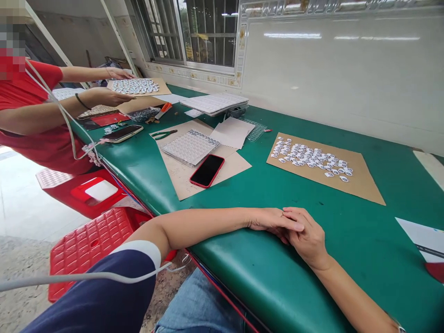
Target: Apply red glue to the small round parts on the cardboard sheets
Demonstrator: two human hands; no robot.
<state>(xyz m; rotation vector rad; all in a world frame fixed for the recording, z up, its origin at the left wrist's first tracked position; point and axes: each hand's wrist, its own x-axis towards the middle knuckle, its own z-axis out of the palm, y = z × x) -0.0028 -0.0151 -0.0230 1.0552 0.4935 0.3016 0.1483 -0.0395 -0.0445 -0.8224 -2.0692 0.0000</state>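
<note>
My left hand (272, 219) and my right hand (309, 240) lie folded together near the front edge of the green table. The left fingers reach across the right hand, and the right fingers curl around the left ones. Some fingertips are hidden where the hands overlap, and no object shows between them. Beyond them, to the right, a brown cardboard sheet (364, 187) carries many small white tags (312, 157) with dark marks. Ahead and to the left, a phone in a red case (207, 170) rests on brown paper (176, 181).
Around the phone are a clear-wrapped pack (190, 147), green-handled pliers (164, 134) and a white sheet (232, 133). A stack of white sheets (217, 102) stands behind. At left, a person in red holds a board of tags (157, 86). Red stools (93, 240) stand beside the table.
</note>
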